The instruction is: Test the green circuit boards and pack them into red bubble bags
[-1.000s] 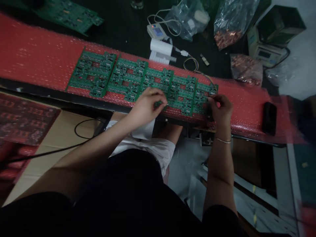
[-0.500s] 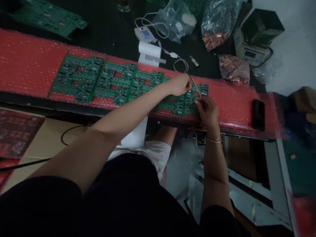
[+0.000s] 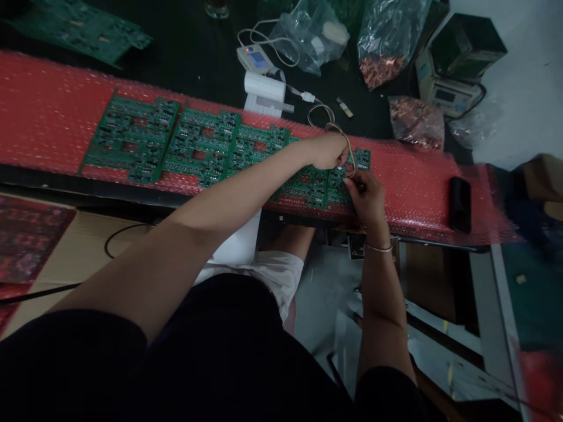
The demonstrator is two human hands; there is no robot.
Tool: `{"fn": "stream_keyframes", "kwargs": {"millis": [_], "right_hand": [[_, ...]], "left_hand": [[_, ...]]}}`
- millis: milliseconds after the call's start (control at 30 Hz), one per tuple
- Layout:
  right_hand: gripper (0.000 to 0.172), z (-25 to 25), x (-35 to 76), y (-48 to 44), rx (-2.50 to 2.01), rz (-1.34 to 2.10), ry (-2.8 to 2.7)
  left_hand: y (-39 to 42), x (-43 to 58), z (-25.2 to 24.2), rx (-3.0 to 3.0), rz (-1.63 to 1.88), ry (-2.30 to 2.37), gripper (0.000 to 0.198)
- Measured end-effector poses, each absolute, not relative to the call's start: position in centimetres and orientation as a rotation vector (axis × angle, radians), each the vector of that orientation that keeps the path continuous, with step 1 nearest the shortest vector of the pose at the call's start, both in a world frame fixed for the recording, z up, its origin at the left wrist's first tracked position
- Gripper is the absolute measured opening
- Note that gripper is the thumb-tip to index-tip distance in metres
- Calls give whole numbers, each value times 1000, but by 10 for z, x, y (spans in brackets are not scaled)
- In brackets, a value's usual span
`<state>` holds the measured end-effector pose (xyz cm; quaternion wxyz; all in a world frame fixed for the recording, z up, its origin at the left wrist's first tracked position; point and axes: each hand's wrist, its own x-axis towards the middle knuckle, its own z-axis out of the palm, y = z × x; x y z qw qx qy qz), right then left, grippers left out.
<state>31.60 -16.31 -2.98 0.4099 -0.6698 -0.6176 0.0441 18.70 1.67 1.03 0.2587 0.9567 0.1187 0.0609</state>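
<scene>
A row of green circuit boards (image 3: 132,132) lies on red bubble wrap (image 3: 39,117). My right hand (image 3: 368,198) is at the right end of the row, its thumb and fingers pinched on the end of a thin multicoloured wire cable (image 3: 352,153); the tip is hidden by the fingers. Just left of it, my left hand (image 3: 331,151) is curled closed over the rightmost boards, close to the cable. What its fingertips hold or press, if anything, cannot be made out. From the hands the cable loops back to a white connector (image 3: 308,97).
Behind the boards are a small device with a lit screen (image 3: 255,59), a white roll (image 3: 264,86) and a clear plastic bag (image 3: 314,38). Bags of copper-coloured parts (image 3: 417,123) lie at the back right. A black phone (image 3: 460,205) rests on the wrap's right end.
My left hand has shifted slightly right, toward my right hand. The cable between them now bows out instead of running straight. My right hand stays pinched near the same spot.
</scene>
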Motion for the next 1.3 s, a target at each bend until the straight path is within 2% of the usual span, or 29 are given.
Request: {"fn": "stream_keyframes", "kwargs": {"millis": [433, 733, 900, 1300], "right_hand": [[25, -32, 316, -163, -1652, 123, -1548], [29, -31, 315, -162, -1673, 108, -1548], [29, -31, 316, -163, -1704, 136, -1540], [33, -23, 317, -160, -1760, 175, -1594]], "left_hand": [[10, 195, 12, 2733, 110, 349, 27], [6, 185, 14, 2719, 137, 435, 32], [-5, 159, 9, 2833, 155, 234, 43], [-20, 152, 3, 2966, 121, 279, 45]]}}
